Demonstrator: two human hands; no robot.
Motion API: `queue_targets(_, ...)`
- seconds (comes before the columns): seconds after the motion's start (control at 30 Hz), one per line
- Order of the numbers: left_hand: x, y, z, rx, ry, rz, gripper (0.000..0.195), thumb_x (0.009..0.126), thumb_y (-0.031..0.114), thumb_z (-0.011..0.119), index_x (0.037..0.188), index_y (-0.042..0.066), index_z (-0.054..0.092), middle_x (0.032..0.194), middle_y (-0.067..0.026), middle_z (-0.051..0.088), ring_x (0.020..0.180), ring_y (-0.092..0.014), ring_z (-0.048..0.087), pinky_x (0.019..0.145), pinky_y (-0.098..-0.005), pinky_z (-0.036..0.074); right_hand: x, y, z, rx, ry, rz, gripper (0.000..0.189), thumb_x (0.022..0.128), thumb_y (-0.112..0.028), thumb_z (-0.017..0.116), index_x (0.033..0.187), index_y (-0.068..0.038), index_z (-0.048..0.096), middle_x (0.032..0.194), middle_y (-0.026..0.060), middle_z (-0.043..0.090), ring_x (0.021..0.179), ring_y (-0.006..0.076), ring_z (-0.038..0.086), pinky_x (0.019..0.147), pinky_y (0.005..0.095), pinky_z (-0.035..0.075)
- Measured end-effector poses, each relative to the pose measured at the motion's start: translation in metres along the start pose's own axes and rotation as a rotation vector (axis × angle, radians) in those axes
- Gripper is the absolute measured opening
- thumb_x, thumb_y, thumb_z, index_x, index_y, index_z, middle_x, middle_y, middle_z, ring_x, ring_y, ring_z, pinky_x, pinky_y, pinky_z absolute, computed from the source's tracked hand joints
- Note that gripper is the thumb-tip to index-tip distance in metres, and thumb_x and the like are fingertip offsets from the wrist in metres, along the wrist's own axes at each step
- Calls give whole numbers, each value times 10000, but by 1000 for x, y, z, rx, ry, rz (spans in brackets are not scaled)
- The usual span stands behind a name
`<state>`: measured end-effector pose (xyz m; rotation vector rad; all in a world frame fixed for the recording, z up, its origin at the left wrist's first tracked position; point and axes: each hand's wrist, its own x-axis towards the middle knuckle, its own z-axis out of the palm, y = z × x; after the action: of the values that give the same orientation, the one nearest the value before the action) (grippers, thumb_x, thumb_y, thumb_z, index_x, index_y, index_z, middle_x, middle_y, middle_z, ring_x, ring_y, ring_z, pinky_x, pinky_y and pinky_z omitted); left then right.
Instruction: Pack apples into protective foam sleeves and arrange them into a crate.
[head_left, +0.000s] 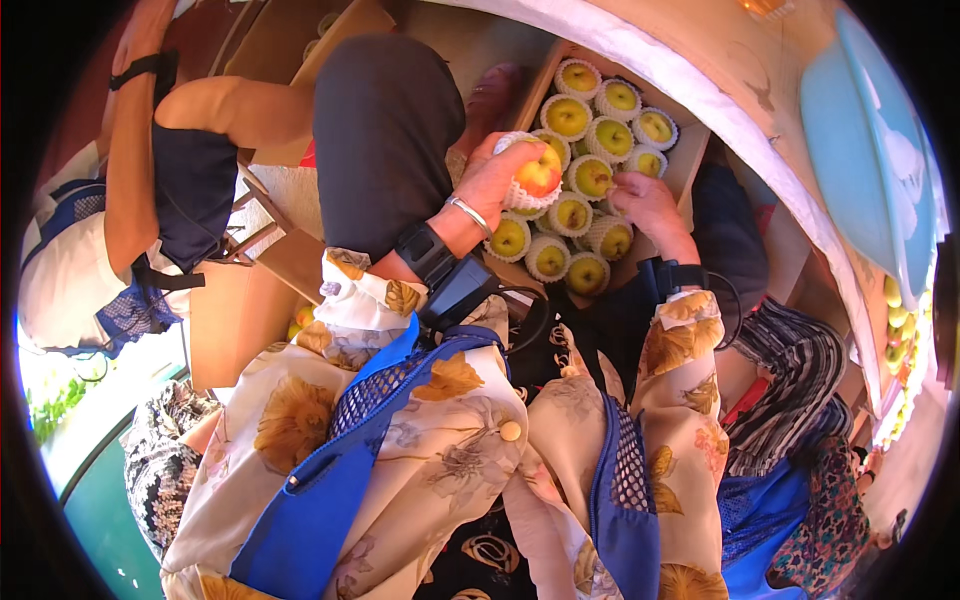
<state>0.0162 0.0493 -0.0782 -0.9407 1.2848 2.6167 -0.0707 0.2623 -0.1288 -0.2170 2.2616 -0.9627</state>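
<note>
My left hand (484, 184) grips a red-and-yellow apple (538, 174) in a white foam net sleeve, held above the left side of an open cardboard box (686, 161). Several yellow-green apples (567, 118) in foam nets lie packed in the box, in staggered rows. On the right side of the box, my right hand (646, 204) has its fingers curled in close to a netted apple (591, 178) with a brownish end. Those fingertips are partly hidden, so whether they pinch a net cannot be made out. Both wrists wear black straps.
A white curved ledge (720, 97) runs beyond the box, with a light-blue basin (855, 157) at the right. A co-worker (135, 187) is at the left, near a cardboard box (236, 315). Other people sit at the right, in striped clothing (787, 382) and blue mesh cloth.
</note>
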Motion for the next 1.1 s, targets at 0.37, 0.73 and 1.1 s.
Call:
queue_targets(0.37, 2, -9, -5, 82, -119, -76, 292, 783, 165, 601, 1015, 26, 492, 919, -71, 575, 834, -154, 583, 729, -288, 490, -54, -64, 32, 827, -71, 87, 397, 819, -331, 578, 1089, -47, 506, 879, 8, 568, 729, 94, 536, 613, 227, 461)
queue_targets(0.73, -4, -9, 4, 201, -83, -66, 336, 755, 187, 647, 1014, 31, 501, 916, -59, 569, 826, -128, 567, 714, -246, 471, -55, -61, 74, 1334, -165, 133, 328, 836, -314, 548, 1067, -85, 508, 895, -2, 573, 779, 72, 551, 651, 211, 460)
queue_targets(1.1, 1, -10, 0, 345, -134, -299, 405, 798, 267, 581, 1130, 60, 475, 1018, -59, 564, 885, -149, 569, 735, -301, 484, -49, -48, 79, 1216, 21, 94, 396, 788, -283, 626, 1099, -74, 498, 868, -8, 583, 734, 45, 527, 627, 183, 415)
